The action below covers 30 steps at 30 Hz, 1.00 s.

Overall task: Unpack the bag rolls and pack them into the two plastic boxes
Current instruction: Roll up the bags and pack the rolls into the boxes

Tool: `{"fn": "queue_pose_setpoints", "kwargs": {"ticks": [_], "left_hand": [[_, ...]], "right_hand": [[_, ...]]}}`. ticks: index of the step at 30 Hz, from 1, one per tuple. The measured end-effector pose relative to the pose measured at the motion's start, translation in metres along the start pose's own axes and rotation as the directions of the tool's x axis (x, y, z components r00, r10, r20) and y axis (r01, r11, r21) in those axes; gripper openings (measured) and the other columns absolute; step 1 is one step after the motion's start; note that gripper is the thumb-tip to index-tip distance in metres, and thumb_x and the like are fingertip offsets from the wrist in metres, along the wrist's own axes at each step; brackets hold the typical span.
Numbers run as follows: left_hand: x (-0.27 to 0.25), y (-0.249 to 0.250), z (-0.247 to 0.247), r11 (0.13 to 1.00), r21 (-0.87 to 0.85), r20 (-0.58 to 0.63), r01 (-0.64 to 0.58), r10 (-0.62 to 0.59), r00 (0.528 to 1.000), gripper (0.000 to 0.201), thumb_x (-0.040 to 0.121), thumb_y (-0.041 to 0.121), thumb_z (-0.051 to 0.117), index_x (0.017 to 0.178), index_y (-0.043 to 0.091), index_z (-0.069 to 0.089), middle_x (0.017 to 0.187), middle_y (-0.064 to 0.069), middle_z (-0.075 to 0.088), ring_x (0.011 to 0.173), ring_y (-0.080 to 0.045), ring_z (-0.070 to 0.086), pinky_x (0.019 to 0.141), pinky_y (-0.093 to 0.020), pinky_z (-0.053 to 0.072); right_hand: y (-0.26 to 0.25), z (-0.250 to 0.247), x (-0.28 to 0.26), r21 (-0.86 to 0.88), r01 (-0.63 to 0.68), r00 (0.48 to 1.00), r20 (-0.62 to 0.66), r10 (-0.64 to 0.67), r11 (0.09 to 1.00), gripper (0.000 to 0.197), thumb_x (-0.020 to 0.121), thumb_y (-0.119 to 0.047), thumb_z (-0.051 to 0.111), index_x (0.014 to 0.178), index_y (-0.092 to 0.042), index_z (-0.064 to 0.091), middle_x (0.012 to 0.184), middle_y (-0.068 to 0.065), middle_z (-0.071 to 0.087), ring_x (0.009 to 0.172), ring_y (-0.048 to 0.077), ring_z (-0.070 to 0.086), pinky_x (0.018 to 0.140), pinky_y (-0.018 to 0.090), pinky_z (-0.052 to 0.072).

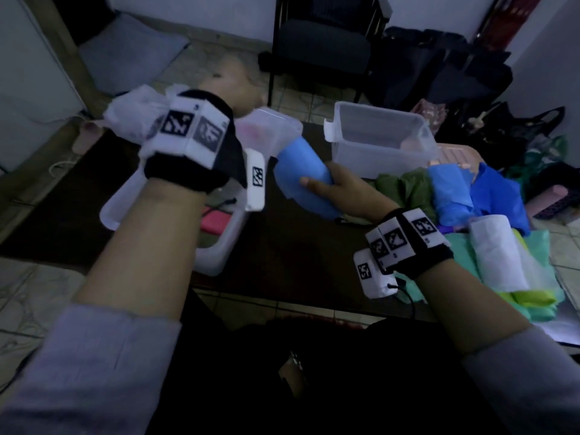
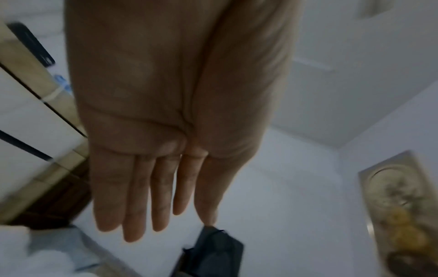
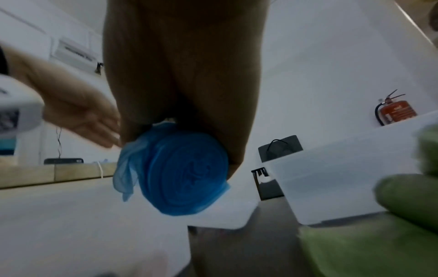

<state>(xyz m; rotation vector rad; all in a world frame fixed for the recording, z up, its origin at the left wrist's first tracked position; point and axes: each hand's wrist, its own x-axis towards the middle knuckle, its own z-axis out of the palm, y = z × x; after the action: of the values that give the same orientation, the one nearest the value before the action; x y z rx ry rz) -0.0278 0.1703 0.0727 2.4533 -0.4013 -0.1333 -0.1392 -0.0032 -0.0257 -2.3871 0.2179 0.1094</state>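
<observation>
Two clear plastic boxes (image 1: 379,138) stood on the worktop (image 1: 282,246). Between them, the right hand (image 1: 348,189) gripped one blue roll (image 1: 301,177); the left hand (image 2: 170,131) had fingers (image 2: 140,196) straight, holding nothing.

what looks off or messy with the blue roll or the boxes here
The blue roll gripped by the right hand has a loose flap of film trailing off one side. The left box sits tilted, while the right box stands level.
</observation>
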Motion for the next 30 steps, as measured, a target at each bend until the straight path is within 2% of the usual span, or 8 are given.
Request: {"fn": "queue_pose_setpoints", "kwargs": {"ticks": [5, 8, 12, 15, 18, 21, 25, 30], "left_hand": [[0.030, -0.065, -0.016, 0.929, 0.299, 0.008, 0.219, -0.232, 0.973, 0.051, 0.088, 0.024, 0.061, 0.128, -0.004, 0.049, 0.132, -0.024, 0.050, 0.122, -0.039, 0.048, 0.098, -0.042, 0.039], [0.068, -0.130, 0.007, 0.862, 0.441, 0.051, 0.249, -0.301, 0.952, 0.077, 0.076, 0.055, 0.060, 0.132, 0.004, 0.047, 0.125, -0.024, 0.053, 0.112, -0.043, 0.050, 0.097, -0.052, 0.041], [0.035, -0.119, -0.002, 0.873, 0.403, 0.165, 0.275, -0.365, 0.916, 0.056, 0.094, 0.035, 0.053, 0.135, -0.001, 0.042, 0.140, -0.020, 0.043, 0.127, -0.034, 0.041, 0.104, -0.036, 0.029], [0.030, -0.119, -0.001, 0.915, 0.304, 0.178, 0.265, -0.328, 0.928, 0.053, 0.097, 0.033, 0.047, 0.135, -0.003, 0.042, 0.141, -0.021, 0.041, 0.128, -0.033, 0.040, 0.103, -0.033, 0.030], [0.032, -0.127, 0.000, 0.952, 0.175, 0.153, 0.253, -0.280, 0.948, 0.048, 0.098, 0.032, 0.043, 0.128, -0.005, 0.048, 0.134, -0.024, 0.047, 0.122, -0.034, 0.045, 0.091, -0.033, 0.036], [0.025, -0.126, -0.002, 0.967, 0.010, 0.095, 0.253, -0.253, 0.963, 0.043, 0.096, 0.029, 0.047, 0.119, -0.007, 0.055, 0.124, -0.024, 0.055, 0.115, -0.035, 0.051, 0.085, -0.034, 0.040], [0.010, -0.121, -0.007, 0.964, -0.102, 0.004, 0.245, -0.245, 0.969, 0.043, 0.097, 0.029, 0.044, 0.124, -0.002, 0.054, 0.130, -0.021, 0.052, 0.120, -0.034, 0.049, 0.097, -0.035, 0.038], [-0.013, -0.113, -0.009, 0.986, -0.060, -0.097, 0.157, -0.162, 0.982, 0.040, 0.100, 0.027, 0.036, 0.119, -0.003, 0.054, 0.129, -0.021, 0.052, 0.119, -0.033, 0.047, 0.093, -0.033, 0.035]], "right_hand": [[-0.039, 0.000, 0.028, 0.095, 0.081, 0.996, -0.056, -0.076, 0.992, 0.033, 0.092, -0.043, 0.053, 0.100, -0.012, 0.044, 0.081, -0.006, 0.051, 0.069, 0.008, 0.052, 0.053, 0.011, 0.042], [-0.059, 0.005, 0.042, 0.105, 0.121, 0.992, -0.053, -0.116, 0.987, 0.041, 0.092, -0.044, 0.053, 0.108, -0.007, 0.046, 0.092, 0.002, 0.055, 0.073, 0.011, 0.054, 0.058, 0.018, 0.044], [-0.083, 0.009, 0.061, -0.004, 0.144, 0.981, -0.132, -0.143, 0.990, 0.052, 0.091, -0.044, 0.053, 0.120, -0.002, 0.044, 0.093, 0.001, 0.048, 0.075, 0.010, 0.050, 0.053, 0.010, 0.036], [-0.096, 0.018, 0.071, -0.234, 0.197, 0.938, -0.237, -0.252, 0.952, 0.058, 0.090, -0.046, 0.054, 0.122, 0.001, 0.044, 0.107, 0.010, 0.046, 0.103, 0.026, 0.049, 0.075, 0.026, 0.034], [-0.107, 0.035, 0.076, -0.597, 0.143, 0.884, -0.282, -0.374, 0.790, 0.063, 0.090, -0.053, 0.048, 0.128, -0.003, 0.040, 0.122, 0.014, 0.046, 0.112, 0.027, 0.043, 0.090, 0.031, 0.033], [-0.112, 0.054, 0.080, -0.733, 0.082, 0.872, -0.276, -0.405, 0.675, 0.059, 0.091, -0.050, 0.047, 0.128, -0.005, 0.039, 0.124, 0.014, 0.045, 0.114, 0.028, 0.042, 0.093, 0.036, 0.034], [-0.114, 0.071, 0.084, -0.810, -0.037, 0.877, -0.307, -0.369, 0.586, 0.052, 0.088, -0.045, 0.056, 0.120, -0.005, 0.046, 0.117, 0.013, 0.051, 0.107, 0.028, 0.049, 0.086, 0.037, 0.040], [-0.124, 0.084, 0.081, -0.856, -0.151, 0.869, -0.354, -0.346, 0.495, 0.039, 0.057, -0.045, 0.079, 0.081, -0.018, 0.064, 0.077, 0.000, 0.061, 0.068, 0.016, 0.057, 0.057, 0.027, 0.042]]}}
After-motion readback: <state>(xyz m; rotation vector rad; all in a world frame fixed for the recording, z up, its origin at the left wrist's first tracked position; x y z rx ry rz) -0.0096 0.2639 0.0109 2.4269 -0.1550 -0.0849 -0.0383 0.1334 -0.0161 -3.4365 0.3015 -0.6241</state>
